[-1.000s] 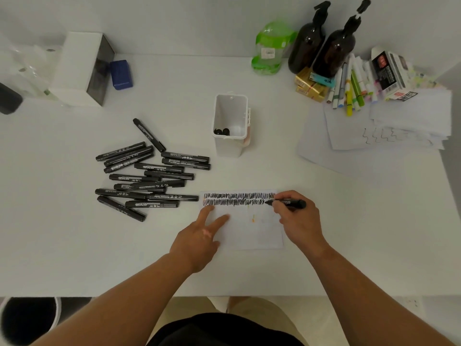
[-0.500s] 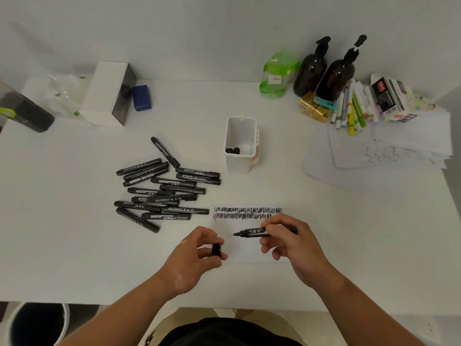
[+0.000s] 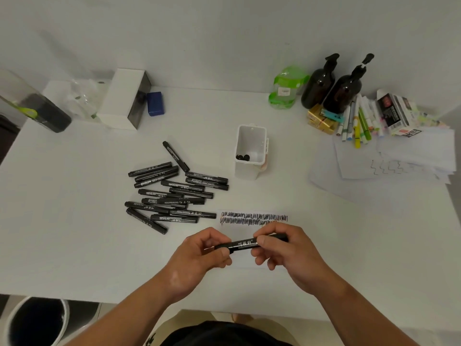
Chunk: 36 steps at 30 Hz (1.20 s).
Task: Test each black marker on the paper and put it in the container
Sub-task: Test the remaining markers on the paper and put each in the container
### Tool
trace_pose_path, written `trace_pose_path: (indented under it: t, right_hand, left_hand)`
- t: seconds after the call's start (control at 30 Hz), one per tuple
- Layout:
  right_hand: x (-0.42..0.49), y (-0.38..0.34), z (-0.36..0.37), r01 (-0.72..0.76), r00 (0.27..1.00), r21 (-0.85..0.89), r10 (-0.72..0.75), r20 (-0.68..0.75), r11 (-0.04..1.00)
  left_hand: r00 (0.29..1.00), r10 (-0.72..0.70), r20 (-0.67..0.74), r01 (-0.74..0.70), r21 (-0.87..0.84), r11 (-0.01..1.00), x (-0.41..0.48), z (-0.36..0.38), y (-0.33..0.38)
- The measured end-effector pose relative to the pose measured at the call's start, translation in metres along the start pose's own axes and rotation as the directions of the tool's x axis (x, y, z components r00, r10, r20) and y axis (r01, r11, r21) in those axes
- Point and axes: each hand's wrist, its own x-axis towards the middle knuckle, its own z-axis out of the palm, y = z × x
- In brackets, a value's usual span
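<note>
Both hands hold one black marker (image 3: 245,244) level above the paper (image 3: 252,260) near the table's (image 3: 74,233) front edge: left hand (image 3: 199,255) fingers curled round its cap end, right hand (image 3: 287,253) pinching the barrel. White container (image 3: 250,151) stands mid-table, loose markers (image 3: 172,196) heaped to its left.

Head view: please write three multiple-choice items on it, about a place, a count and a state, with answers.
1. Where is the white container relative to the pile of loose markers? A) left of it B) right of it C) on it
2. How many dark pump bottles stand at the back? A) one B) four C) two
3. The marker over the paper is: A) held by both hands B) lying untouched C) inside the container
Answers: 1 B, it stands right of the pile; 2 C, two stand side by side; 3 A, left hand and right hand each grip one end.
</note>
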Motion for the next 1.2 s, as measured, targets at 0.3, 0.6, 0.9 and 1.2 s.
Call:
trace_pose_path:
  t: [0.3,0.6,0.9,1.2]
  right_hand:
    - [-0.035,-0.016,0.036,0.207,0.967,-0.069,-0.215,-0.137,0.976]
    - [-0.049,-0.014,0.054,0.324,0.866,-0.115,-0.344,-0.363,0.939]
    - [-0.047,-0.017,0.051,0.344,0.882,-0.036,-0.336,-0.331,0.938]
    - [-0.028,-0.027,0.070,0.049,0.982,0.524,0.054,-0.179,0.850]
  left_hand:
    - [0.938,0.123,-0.325,-0.114,0.046,0.992,-0.022,0.044,0.036]
    - [0.757,0.368,-0.541,-0.244,0.288,0.926,-0.034,0.074,0.040]
    - [0.762,0.394,-0.514,-0.269,0.301,0.915,-0.035,0.072,0.057]
    - [0.947,0.310,-0.080,-0.299,0.120,0.947,-0.029,0.020,0.075]
